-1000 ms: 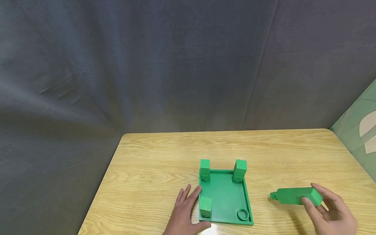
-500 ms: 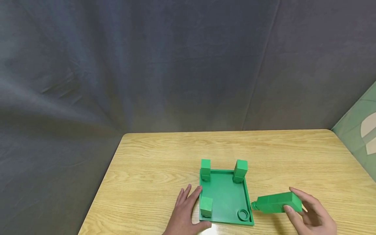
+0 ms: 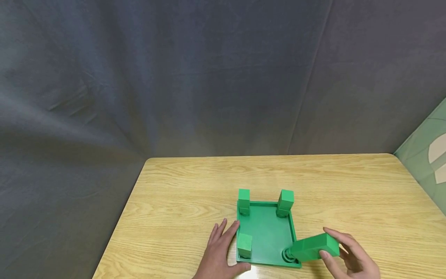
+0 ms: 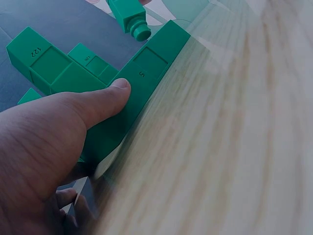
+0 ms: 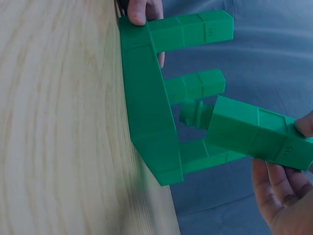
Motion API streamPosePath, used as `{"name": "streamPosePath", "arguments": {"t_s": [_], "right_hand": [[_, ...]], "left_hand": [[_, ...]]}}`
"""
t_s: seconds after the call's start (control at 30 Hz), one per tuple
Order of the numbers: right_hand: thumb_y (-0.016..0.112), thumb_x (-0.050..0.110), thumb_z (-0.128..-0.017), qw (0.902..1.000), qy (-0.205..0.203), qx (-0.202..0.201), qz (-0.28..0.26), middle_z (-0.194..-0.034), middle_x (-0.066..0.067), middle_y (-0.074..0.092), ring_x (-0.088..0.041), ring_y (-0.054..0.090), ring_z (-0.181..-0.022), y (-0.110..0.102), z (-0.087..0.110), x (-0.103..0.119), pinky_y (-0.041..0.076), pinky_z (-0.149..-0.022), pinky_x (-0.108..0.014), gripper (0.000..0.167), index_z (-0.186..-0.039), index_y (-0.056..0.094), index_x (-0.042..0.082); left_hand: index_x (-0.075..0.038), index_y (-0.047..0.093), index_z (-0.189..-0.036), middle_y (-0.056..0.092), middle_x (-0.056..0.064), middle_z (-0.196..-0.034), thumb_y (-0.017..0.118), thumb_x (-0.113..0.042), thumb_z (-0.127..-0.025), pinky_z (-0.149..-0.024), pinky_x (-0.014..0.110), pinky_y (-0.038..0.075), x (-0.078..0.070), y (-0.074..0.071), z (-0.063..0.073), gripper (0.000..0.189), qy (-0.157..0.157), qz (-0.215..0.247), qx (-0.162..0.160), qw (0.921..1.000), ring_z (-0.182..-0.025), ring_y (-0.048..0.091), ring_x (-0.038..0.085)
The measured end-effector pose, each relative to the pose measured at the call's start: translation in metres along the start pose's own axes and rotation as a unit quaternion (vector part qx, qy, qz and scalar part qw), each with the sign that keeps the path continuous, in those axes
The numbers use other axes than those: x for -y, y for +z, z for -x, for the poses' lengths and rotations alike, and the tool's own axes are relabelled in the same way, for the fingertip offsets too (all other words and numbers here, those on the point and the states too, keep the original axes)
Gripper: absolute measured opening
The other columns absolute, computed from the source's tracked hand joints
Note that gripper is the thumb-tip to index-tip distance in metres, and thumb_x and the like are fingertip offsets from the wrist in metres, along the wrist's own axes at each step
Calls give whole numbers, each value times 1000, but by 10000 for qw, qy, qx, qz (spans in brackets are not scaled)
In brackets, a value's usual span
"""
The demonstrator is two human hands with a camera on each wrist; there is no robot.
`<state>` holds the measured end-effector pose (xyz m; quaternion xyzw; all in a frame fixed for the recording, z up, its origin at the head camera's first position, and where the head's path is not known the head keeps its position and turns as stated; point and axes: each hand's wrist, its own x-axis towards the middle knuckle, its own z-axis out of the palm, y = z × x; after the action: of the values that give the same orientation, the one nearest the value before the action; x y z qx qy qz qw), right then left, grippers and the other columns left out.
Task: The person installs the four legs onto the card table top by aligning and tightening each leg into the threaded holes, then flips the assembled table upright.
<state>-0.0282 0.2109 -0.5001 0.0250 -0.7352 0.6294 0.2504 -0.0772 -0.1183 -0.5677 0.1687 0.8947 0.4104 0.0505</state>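
Note:
A square green tray (image 3: 266, 232) with a raised rim lies on the table. Green square posts stand upright at three corners: back left (image 3: 244, 199), back right (image 3: 285, 200) and front left (image 3: 244, 246). My left hand (image 3: 221, 248) holds the front left corner, its thumb pressing the near wall and a finger at the left side. My right hand (image 3: 352, 255) grips a fourth post (image 3: 310, 248) by its thick end, between thumb and fingers. This post tilts, with its threaded end (image 5: 195, 114) down-left beside the ring socket (image 3: 285, 255); in the right wrist view that end is not seated.
The light wooden table (image 3: 181, 193) extends left, right and behind the tray. A dark grey curtain (image 3: 216, 77) hangs behind the far edge. Pale green patterned fabric (image 3: 426, 155) borders the right side.
My right hand has carried the post leftward, from beside the tray to the front right ring socket, turning it slightly. My left hand and the tray stay in place.

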Motion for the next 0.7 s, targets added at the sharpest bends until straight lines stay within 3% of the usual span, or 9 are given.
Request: {"name": "streamPosePath", "arguments": {"t_s": [0.2,0.33,0.43,0.7], "right_hand": [[77,-42,-66,9952,-529,259,780,-110,6,75,-4,73,-97,4,1,-2,62,-89,-15,64,-126,71,-19],[77,-44,-58,9893,-1233,424,661,-112,0,76,-5,74,-97,5,2,-11,63,-89,-16,72,-125,71,-19],[79,-42,-54,9851,-1526,494,618,-112,-3,76,-5,74,-97,7,3,-14,63,-89,-15,76,-125,74,-16],[90,-32,-56,9810,-1357,648,1230,-110,0,76,1,72,-99,8,6,-5,58,-91,-9,78,-128,78,-5]], "left_hand": [[-36,38,-174,47,3,-174,85,-72,-85,-130,76,24,0,0,0,107,-4,-13,-26,10000,-165,32,43],[-37,38,-174,47,3,-174,85,-72,-85,-130,76,24,0,-1,0,107,-5,-17,-30,10000,-165,32,43],[-37,38,-174,47,3,-174,85,-72,-85,-130,76,24,-1,-1,0,107,-21,-6,-16,10000,-165,32,43],[-38,36,-175,46,1,-175,84,-70,-87,-130,76,22,-1,0,0,105,-60,39,74,9999,-166,31,42]]}}
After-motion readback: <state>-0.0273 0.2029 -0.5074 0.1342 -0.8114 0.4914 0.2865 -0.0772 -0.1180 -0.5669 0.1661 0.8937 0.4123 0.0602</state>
